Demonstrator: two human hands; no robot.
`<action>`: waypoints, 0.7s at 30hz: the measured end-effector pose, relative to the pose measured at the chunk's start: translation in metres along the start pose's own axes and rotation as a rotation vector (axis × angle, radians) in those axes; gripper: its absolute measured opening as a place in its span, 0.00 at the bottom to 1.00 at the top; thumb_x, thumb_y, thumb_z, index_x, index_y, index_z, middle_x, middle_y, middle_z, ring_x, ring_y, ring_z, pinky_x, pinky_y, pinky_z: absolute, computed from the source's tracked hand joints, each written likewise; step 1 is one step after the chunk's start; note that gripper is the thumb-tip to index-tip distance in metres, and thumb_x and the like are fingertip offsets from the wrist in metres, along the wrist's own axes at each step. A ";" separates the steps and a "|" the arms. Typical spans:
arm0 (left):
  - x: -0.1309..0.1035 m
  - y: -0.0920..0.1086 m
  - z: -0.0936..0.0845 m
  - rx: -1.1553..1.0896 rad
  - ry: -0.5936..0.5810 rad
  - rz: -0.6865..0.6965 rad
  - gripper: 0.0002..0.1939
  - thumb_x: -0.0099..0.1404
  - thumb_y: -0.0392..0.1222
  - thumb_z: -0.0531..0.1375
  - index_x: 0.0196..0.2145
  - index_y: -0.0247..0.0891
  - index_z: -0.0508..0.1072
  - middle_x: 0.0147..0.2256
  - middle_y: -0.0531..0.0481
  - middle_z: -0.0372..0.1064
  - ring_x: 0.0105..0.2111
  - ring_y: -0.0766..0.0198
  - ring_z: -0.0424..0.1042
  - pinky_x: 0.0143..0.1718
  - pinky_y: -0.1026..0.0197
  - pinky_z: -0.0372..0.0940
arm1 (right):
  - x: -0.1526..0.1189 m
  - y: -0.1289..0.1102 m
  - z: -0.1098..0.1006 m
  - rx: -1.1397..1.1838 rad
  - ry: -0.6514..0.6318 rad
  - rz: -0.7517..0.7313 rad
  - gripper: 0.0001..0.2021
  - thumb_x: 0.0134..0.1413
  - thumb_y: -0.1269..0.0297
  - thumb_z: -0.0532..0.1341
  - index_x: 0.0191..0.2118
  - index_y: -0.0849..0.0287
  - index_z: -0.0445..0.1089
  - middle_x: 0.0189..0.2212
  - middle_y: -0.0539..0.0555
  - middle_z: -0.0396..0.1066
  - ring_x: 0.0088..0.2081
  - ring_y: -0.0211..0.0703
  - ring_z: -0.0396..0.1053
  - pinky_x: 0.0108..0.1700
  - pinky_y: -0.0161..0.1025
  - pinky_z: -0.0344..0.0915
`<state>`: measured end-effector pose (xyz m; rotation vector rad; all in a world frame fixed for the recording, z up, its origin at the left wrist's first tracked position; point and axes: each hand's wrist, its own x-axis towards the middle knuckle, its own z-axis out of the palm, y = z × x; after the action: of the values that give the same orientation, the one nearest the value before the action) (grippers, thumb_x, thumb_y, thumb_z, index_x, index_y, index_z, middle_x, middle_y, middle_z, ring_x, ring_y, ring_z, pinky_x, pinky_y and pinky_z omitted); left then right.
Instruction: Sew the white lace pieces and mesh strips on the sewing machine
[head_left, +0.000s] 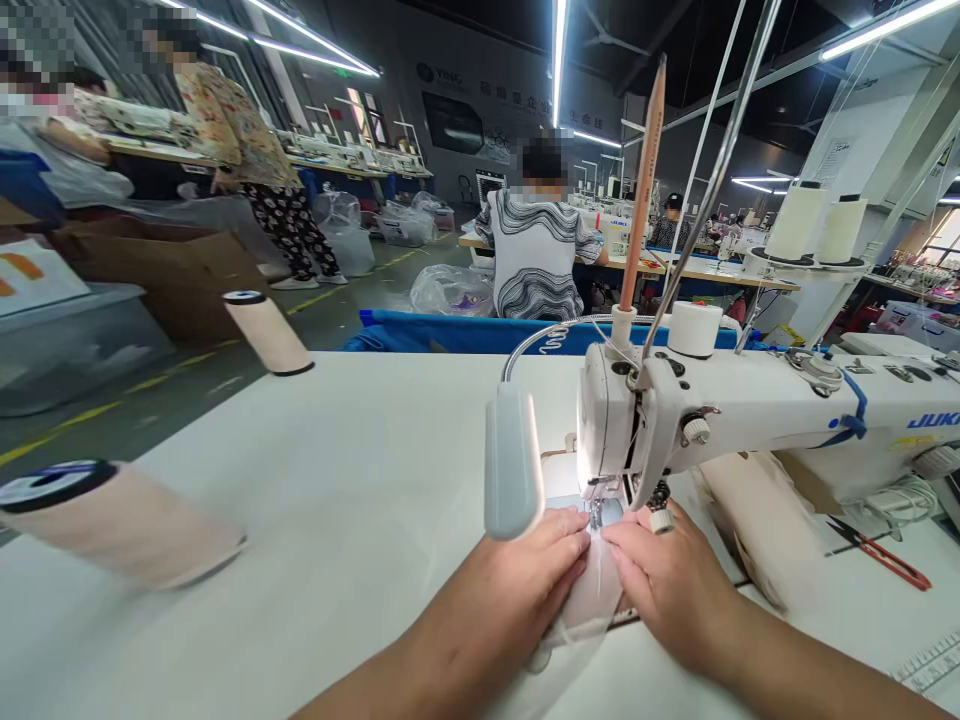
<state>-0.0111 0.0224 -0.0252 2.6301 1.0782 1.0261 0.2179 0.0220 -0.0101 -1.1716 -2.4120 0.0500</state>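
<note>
A sheer pale fabric (589, 600) lies under the presser foot of a white sewing machine (611, 410) and trails toward the front. At the left side of the foot, my left hand (532, 570) has its fingers pressed together on the cloth. Opposite it, my right hand (667, 575) pinches the fabric with thumb and fingers, close to the needle. Part of the fabric is hidden beneath both hands. A lit grey lamp (514, 465) hangs just above my left hand.
Two thread cones (270, 335) stand at the left of the white table (337, 500). Right of the machine base lie a beige cloth bundle (769, 530), red-handled snips (885, 560) and a ruler (930, 660). A person (536, 240) sits beyond the blue cloth; others are at the left.
</note>
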 end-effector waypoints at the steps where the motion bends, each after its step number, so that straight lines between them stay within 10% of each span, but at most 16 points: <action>1: 0.001 0.000 -0.001 0.006 0.006 0.001 0.19 0.79 0.36 0.49 0.46 0.40 0.80 0.50 0.42 0.83 0.46 0.53 0.84 0.45 0.54 0.79 | 0.000 0.000 0.000 -0.008 0.006 -0.003 0.11 0.63 0.77 0.57 0.35 0.54 0.71 0.32 0.54 0.69 0.36 0.50 0.60 0.38 0.41 0.57; 12: 0.016 0.010 -0.021 0.052 -0.052 0.026 0.18 0.76 0.35 0.51 0.47 0.39 0.82 0.49 0.41 0.83 0.47 0.50 0.83 0.47 0.50 0.77 | -0.002 0.000 -0.002 -0.057 -0.044 -0.011 0.09 0.61 0.76 0.58 0.36 0.55 0.70 0.34 0.55 0.70 0.35 0.50 0.62 0.38 0.42 0.56; 17: 0.003 0.029 -0.034 0.122 -0.152 -0.095 0.18 0.64 0.58 0.69 0.43 0.44 0.80 0.51 0.41 0.80 0.42 0.44 0.79 0.40 0.48 0.72 | -0.006 -0.001 -0.012 0.092 -0.071 -0.098 0.11 0.60 0.77 0.57 0.43 0.56 0.73 0.41 0.57 0.73 0.40 0.51 0.67 0.42 0.43 0.62; 21: -0.012 0.035 -0.022 0.085 -0.100 -0.146 0.03 0.64 0.39 0.61 0.37 0.44 0.74 0.49 0.45 0.76 0.42 0.51 0.74 0.42 0.51 0.68 | -0.004 0.000 -0.011 0.197 -0.020 -0.199 0.09 0.65 0.75 0.55 0.36 0.56 0.69 0.44 0.58 0.76 0.41 0.48 0.70 0.47 0.45 0.65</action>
<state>-0.0109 -0.0144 -0.0024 2.5893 1.2947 0.8284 0.2248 0.0171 -0.0018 -0.8444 -2.4637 0.2313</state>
